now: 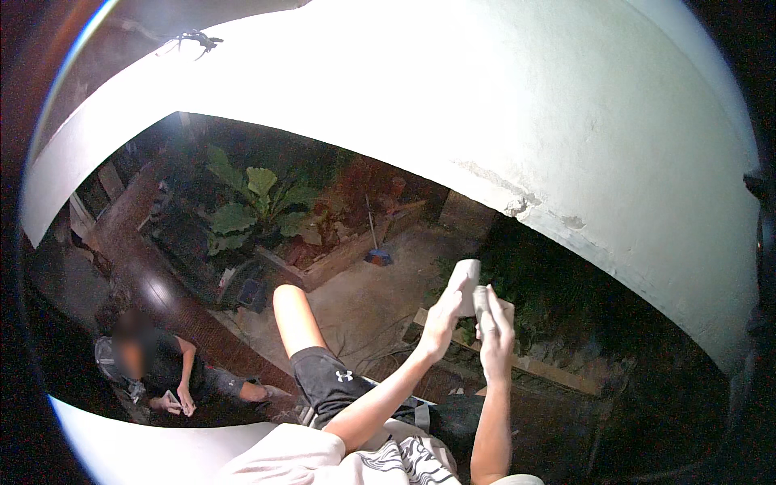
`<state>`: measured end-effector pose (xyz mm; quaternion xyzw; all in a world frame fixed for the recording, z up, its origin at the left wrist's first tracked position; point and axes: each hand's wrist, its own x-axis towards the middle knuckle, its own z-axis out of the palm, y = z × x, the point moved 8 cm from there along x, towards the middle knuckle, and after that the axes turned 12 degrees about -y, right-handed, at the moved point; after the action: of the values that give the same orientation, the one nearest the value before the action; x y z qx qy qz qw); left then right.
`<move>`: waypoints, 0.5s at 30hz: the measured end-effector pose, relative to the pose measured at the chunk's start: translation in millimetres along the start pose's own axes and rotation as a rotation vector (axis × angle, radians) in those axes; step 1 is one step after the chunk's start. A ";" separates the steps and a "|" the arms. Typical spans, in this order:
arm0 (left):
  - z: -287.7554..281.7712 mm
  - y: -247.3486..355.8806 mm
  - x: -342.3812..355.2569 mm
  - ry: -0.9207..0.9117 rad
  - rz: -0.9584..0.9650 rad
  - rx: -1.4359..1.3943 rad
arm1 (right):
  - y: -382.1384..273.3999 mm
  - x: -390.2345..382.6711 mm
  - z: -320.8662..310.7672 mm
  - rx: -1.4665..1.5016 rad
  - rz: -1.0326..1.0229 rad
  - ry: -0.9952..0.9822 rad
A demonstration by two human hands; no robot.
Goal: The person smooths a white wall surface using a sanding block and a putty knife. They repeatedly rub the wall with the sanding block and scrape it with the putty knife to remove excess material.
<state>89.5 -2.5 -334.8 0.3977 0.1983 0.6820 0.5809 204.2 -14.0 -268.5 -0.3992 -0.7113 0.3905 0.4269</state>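
Observation:
Out in front of me, my left hand (440,327) holds a pale grey, flat-looking piece (466,279) with a rounded upper end. I cannot make out its exact kind. Just to its right is my right hand (495,327), raised with its fingers bent close together against a pale grey part beside the piece. Whether that part belongs to the same thing is unclear. Both forearms reach up from the lower edge, and the hands nearly touch.
A large white wall (614,105) curves overhead, its lower edge chipped. A seated person (166,364) at lower left holds something small. Below are a broom (377,256), leafy plant (260,194), brown rounded beam (153,283), and my bare knee (295,311).

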 end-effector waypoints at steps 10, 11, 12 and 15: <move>-18.0 5.7 -4.2 0.139 -0.097 -0.508 | 27.4 -16.5 12.7 0.112 0.016 -0.086; -20.3 10.4 -2.1 0.169 -0.093 -0.513 | 38.7 -16.9 7.3 0.058 0.129 -0.018; -19.8 14.1 -2.5 0.181 -0.092 -0.570 | 46.3 -15.1 11.0 0.029 0.192 -0.078; -12.5 27.4 0.6 0.148 -0.038 -0.659 | 39.1 -7.0 35.6 0.043 -0.020 -0.303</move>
<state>62.4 -6.3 -322.1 0.1338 0.0161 0.7255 0.6749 182.9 -13.2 -317.3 -0.3193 -0.7630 0.4572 0.3270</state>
